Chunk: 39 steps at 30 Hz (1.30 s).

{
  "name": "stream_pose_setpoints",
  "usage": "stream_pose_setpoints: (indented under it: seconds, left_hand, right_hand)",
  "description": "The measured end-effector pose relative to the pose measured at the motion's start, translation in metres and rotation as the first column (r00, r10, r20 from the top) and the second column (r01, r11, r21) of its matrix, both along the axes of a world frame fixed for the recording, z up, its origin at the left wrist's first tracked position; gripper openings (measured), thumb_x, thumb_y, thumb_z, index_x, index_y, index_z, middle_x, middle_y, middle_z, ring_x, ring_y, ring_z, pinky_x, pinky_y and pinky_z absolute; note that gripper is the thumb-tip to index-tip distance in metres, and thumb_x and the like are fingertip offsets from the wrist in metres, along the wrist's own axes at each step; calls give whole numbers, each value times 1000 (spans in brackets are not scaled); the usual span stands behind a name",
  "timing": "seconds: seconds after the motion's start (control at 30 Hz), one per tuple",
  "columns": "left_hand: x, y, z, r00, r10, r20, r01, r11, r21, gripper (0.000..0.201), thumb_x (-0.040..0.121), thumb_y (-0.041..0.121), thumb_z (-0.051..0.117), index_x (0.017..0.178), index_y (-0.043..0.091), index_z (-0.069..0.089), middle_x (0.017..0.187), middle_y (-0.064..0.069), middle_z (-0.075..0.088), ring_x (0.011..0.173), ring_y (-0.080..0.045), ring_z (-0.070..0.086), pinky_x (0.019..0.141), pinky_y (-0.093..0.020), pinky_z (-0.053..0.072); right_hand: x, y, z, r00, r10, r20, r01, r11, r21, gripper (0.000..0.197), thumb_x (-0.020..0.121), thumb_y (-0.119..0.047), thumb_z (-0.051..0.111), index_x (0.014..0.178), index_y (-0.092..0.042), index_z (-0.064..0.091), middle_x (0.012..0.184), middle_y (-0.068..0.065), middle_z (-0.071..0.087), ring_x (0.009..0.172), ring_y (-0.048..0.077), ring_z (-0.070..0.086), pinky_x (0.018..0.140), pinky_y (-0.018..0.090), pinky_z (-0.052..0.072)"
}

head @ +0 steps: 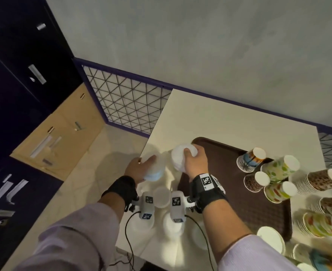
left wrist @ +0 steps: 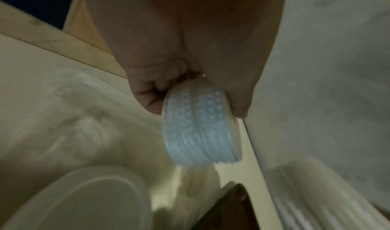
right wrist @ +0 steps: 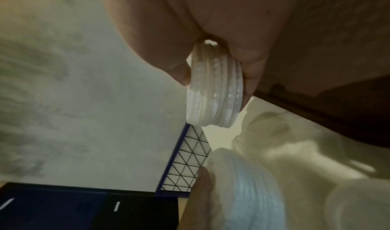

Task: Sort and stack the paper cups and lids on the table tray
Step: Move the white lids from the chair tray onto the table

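Note:
My left hand (head: 141, 169) grips a stack of translucent white lids (head: 154, 169) edge-on above the table's left part; the left wrist view shows the lid stack (left wrist: 200, 130) pinched between thumb and fingers. My right hand (head: 195, 163) holds a second stack of white lids (head: 180, 157) just left of the brown tray (head: 239, 192); in the right wrist view this lid stack (right wrist: 213, 93) sits between thumb and fingers. More loose lids (head: 162, 196) lie on the table below both hands. Patterned paper cups (head: 251, 159) stand upside down on the tray's far right.
Long nested cup stacks (head: 321, 180) lie on the table (head: 219, 118) right of the tray, with more cups (head: 317, 223) and a white lid (head: 270, 238) near the front right. A wire-mesh panel (head: 128, 102) and dark cabinets (head: 24, 75) stand to the left.

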<state>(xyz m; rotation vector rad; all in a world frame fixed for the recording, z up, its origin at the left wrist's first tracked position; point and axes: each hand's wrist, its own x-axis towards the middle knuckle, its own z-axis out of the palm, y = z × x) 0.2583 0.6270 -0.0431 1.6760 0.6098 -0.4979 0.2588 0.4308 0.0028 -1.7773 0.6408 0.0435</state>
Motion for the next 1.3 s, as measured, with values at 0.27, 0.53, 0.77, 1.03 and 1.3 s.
stream_pose_setpoints:
  seconds: [0.27,0.53,0.77,1.03,1.3]
  left_hand:
    - [9,-2,-33,999,32,23,-36,977,210,74,89,55,74,141,10,47,131,-10,63,116,-31,62,103,-46,51]
    - [12,1,-52,998,-66,4,59,908,415,105,69,89,45,134,7,62,126,-15,63,107,-34,64,104,-47,51]
    - [10,0,-45,990,-135,-46,138,832,537,72,96,67,50,140,11,58,131,-19,52,119,-38,55,110,-45,43]
    - [8,0,-43,996,-93,-3,85,895,437,59,99,53,57,144,14,51,138,-15,46,109,-32,56,102,-42,48]
    - [11,-1,-44,993,-111,-35,115,899,423,58,98,53,57,141,15,53,136,-15,48,102,-29,54,99,-41,47]
  right_hand:
    - [19,8,-31,983,161,-85,-161,987,6,29,99,-18,47,123,-14,63,120,11,65,107,27,59,87,31,45]
    - [32,15,-52,938,307,-160,-318,947,-47,42,102,-18,39,143,-18,44,136,15,38,83,14,48,85,25,36]
    - [49,14,-66,933,273,-235,-271,962,38,47,103,-14,35,150,-20,36,145,17,30,96,30,45,87,35,37]
    - [63,19,-77,913,286,-292,-304,953,-18,52,100,-12,43,151,-21,37,145,21,41,129,40,45,102,40,41]
    - [53,32,-72,870,384,-310,-487,769,-414,69,85,5,55,147,-18,36,138,16,33,126,37,37,98,47,49]
